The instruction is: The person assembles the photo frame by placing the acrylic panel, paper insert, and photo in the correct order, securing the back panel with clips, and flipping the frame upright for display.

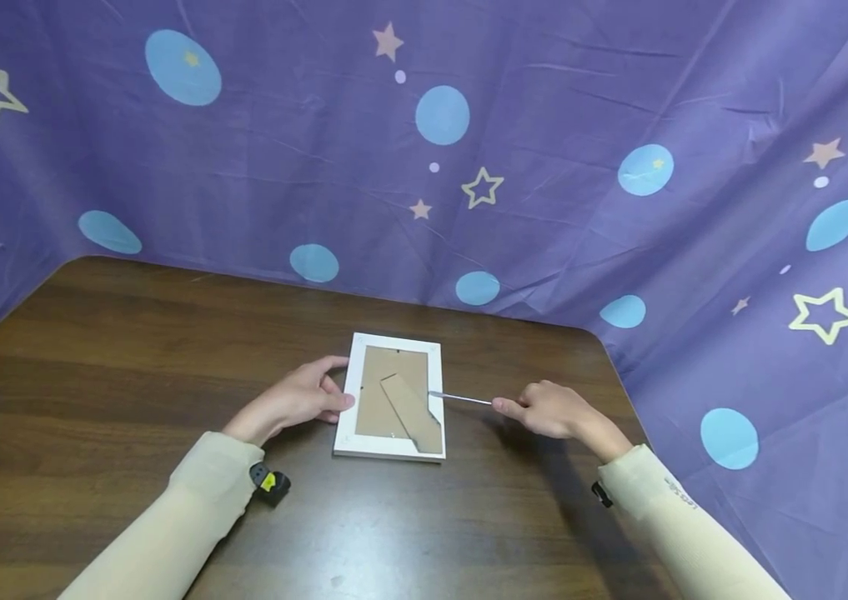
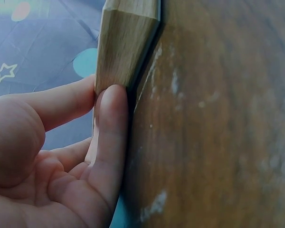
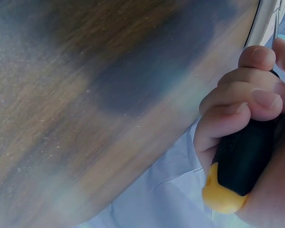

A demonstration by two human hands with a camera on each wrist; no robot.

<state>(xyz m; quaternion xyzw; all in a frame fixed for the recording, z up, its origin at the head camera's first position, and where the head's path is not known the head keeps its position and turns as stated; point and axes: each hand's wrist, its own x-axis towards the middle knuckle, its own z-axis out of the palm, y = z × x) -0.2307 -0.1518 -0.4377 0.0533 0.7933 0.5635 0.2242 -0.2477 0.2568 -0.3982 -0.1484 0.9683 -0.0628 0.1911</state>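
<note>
A white-bordered picture frame [image 1: 348,421] lies back side up on the wooden table, its brown backing board [image 1: 373,400] and slanted stand leg [image 1: 410,408] showing. My left hand [image 1: 303,395] holds the left edge, thumb on the border; in the left wrist view its fingers [image 2: 113,123] press against the frame's wood-grained side [image 2: 121,42]. From the right, my right hand [image 1: 549,410] grips a screwdriver [image 1: 466,399]. Its thin metal shaft reaches over the frame's right border, the tip by the board's edge. In the right wrist view, curled fingers wrap the black and yellow handle [image 3: 244,156].
The brown wooden table [image 1: 131,375] extends around the frame. Behind it and along both sides hangs a purple curtain [image 1: 363,167] with stars and blue dots. The table's right edge runs close to my right forearm.
</note>
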